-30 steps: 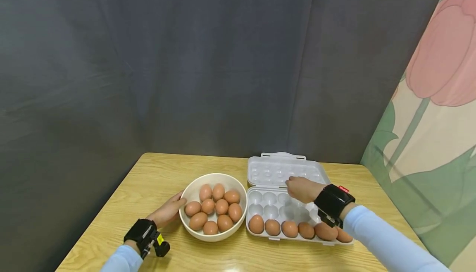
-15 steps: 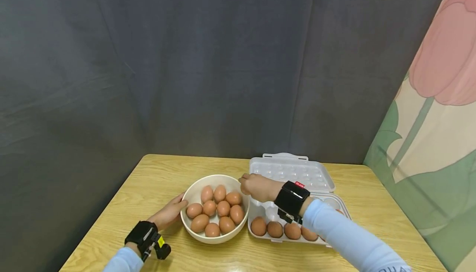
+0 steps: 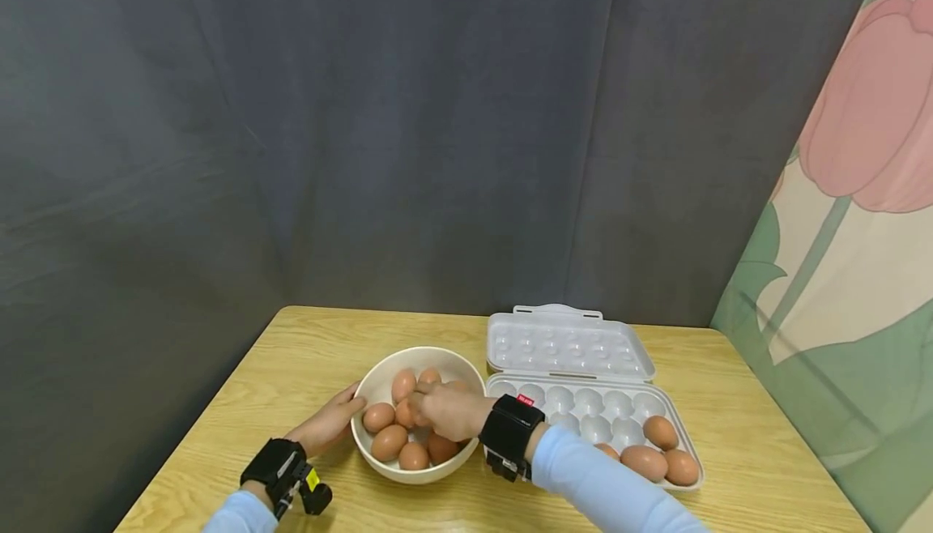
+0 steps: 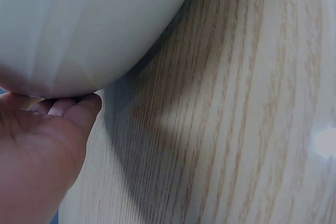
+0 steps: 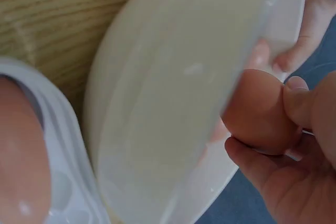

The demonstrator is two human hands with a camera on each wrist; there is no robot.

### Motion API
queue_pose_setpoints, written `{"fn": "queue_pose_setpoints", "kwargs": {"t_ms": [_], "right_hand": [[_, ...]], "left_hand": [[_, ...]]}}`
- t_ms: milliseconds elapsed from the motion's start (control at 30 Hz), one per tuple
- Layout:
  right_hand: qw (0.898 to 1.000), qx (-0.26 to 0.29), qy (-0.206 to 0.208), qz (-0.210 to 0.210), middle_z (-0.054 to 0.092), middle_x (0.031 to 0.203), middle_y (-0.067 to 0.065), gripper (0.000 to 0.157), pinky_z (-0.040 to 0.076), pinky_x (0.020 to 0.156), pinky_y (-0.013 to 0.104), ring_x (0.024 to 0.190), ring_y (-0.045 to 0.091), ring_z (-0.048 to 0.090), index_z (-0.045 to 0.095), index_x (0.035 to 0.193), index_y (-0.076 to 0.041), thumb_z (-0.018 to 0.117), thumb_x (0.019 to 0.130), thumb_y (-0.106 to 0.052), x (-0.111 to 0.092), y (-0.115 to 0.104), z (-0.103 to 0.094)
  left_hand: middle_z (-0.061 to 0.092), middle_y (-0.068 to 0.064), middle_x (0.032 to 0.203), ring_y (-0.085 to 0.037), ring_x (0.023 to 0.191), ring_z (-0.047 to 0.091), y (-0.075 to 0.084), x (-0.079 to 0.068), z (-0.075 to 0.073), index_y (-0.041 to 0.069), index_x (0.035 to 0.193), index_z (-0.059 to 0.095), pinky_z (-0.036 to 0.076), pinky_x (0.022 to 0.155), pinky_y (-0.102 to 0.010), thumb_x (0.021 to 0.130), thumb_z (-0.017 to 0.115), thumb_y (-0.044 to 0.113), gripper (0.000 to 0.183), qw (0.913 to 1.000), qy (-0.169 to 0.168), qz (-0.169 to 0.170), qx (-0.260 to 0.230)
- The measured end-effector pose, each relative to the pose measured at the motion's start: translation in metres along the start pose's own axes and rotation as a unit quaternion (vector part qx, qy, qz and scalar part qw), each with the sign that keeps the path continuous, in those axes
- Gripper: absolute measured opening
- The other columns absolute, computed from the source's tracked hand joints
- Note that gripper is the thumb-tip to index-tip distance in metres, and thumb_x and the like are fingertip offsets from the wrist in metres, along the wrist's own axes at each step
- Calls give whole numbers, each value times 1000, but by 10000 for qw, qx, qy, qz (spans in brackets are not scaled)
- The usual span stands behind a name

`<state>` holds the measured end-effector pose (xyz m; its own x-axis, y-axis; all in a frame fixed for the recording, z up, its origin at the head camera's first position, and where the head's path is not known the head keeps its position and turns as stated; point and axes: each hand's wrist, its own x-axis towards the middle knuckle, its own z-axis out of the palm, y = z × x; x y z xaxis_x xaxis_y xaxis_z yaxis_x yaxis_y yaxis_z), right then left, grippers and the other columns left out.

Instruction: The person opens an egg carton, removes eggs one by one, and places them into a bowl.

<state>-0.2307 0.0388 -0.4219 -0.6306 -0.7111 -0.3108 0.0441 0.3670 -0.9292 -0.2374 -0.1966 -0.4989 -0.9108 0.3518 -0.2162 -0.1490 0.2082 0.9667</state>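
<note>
A cream bowl (image 3: 394,473) of brown eggs stands on the table. My left hand (image 3: 328,424) holds its left side, thumb at the rim; in the left wrist view the fingers (image 4: 79,109) lie against the outer wall. My right hand (image 3: 455,411) is inside the bowl, over its right half, hiding some eggs. The right wrist view shows a brown egg (image 5: 262,111) pinched between its thumb and fingers. Right of the bowl lies a white egg carton (image 3: 589,402) with its lid (image 3: 561,347) folded back. Several brown eggs (image 3: 645,463) sit in it, partly hidden by my right arm.
The wooden table (image 3: 758,436) bears the bowl and carton side by side, close together. A dark grey curtain (image 3: 437,128) hangs behind the table. On the right is a wall with a tulip pattern (image 3: 860,112).
My right hand has moved left from above the carton, across the bowl's rim and down into the bowl, and now pinches an egg. My left hand stays on the bowl.
</note>
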Motion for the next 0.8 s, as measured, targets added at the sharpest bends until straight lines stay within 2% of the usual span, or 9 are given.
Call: {"fn": "queue_pose_setpoints", "kwargs": {"t_ms": [33, 67, 100, 200, 367, 567, 700, 800], "right_hand": [[9995, 316, -60, 71, 55, 124, 14, 39, 47, 92, 36, 108, 26, 54, 50, 128, -9, 43, 91, -21, 0, 1, 2], [9987, 486, -176, 30, 56, 122, 15, 39, 46, 93, 42, 109, 30, 54, 51, 128, -10, 42, 92, -20, 1, 3, 3], [9991, 403, -119, -5, 54, 123, 14, 38, 45, 94, 42, 110, 28, 53, 50, 128, -10, 41, 93, -20, 2, 4, 3], [9988, -431, 202, -102, 54, 120, 7, 35, 42, 93, 33, 107, 16, 50, 52, 125, -10, 40, 95, -24, 5, 9, 5], [9895, -1328, 554, -140, 59, 101, -1, 33, 40, 88, 24, 94, 7, 50, 57, 119, -15, 38, 97, -31, 10, 18, 7], [9801, -1864, 632, -269, 57, 79, -5, 40, 38, 85, 22, 85, 4, 52, 51, 127, -24, 31, 98, -42, 11, 25, 9], [9786, -1916, 666, -337, 55, 72, -6, 44, 39, 84, 20, 82, 2, 54, 48, 131, -23, 30, 97, -45, 11, 25, 9], [9707, -2245, 718, -460, 55, 68, -4, 44, 40, 86, 18, 80, 0, 55, 48, 131, -20, 29, 98, -43, 11, 23, 9]], "left_hand": [[13, -24, 151, -41, 137, 16, 1, 0, 0, 5, 147, 11, 21, 111, -55, 100, 25, 19, 51, 10000, 15, -5, 17], [13, -24, 151, -41, 137, 16, 1, 1, 0, 5, 147, 11, 20, 111, -55, 100, 25, 18, 51, 10000, 26, -16, 2], [13, -24, 151, -41, 137, 17, 1, 1, 0, 5, 147, 11, 21, 111, -54, 100, 25, 18, 51, 10000, 36, -21, 8], [15, -24, 150, -41, 137, 18, 1, 2, -1, 5, 147, 12, 22, 110, -54, 100, 25, 18, 51, 9999, 76, -58, 31], [15, -24, 150, -41, 137, 17, -3, 3, -1, 4, 147, 12, 23, 109, -55, 100, 26, 20, 52, 9997, 181, -160, 84], [13, -23, 151, -41, 137, 15, -5, 2, 1, 5, 147, 13, 21, 110, -56, 100, 27, 19, 52, 9993, 280, -233, 79], [15, -23, 151, -40, 137, 17, -5, 3, 1, 5, 147, 14, 23, 109, -55, 100, 28, 20, 52, 9989, 376, -279, 97], [15, -24, 150, -41, 136, 18, -5, 3, 1, 4, 147, 14, 24, 109, -56, 100, 28, 19, 52, 9990, 363, -236, 76]]}}
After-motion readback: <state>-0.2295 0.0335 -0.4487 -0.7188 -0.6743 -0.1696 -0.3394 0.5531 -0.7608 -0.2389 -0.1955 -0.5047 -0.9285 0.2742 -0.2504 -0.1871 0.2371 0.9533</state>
